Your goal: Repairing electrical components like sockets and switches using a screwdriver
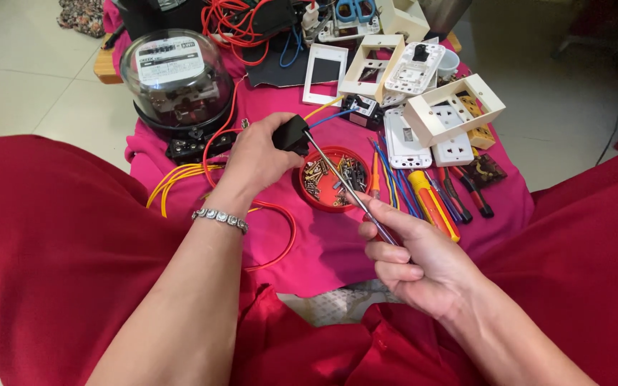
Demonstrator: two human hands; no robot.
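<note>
Mid-frame, left hand point(255, 159) clamps a black plug point(292, 134); right hand point(413, 257) grips a screwdriver point(348, 187), tip at the plug, above the red screw dish point(305, 187). Screw work looks underway, unfinished.

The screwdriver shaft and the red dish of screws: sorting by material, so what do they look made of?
Screwdriver shaft: likely bare steel, thin, silvery with bright glints. Red dish: probably glossy plastic, uniform colour, smooth rim. Black part in the left hand: matte, plastic-looking.
</note>
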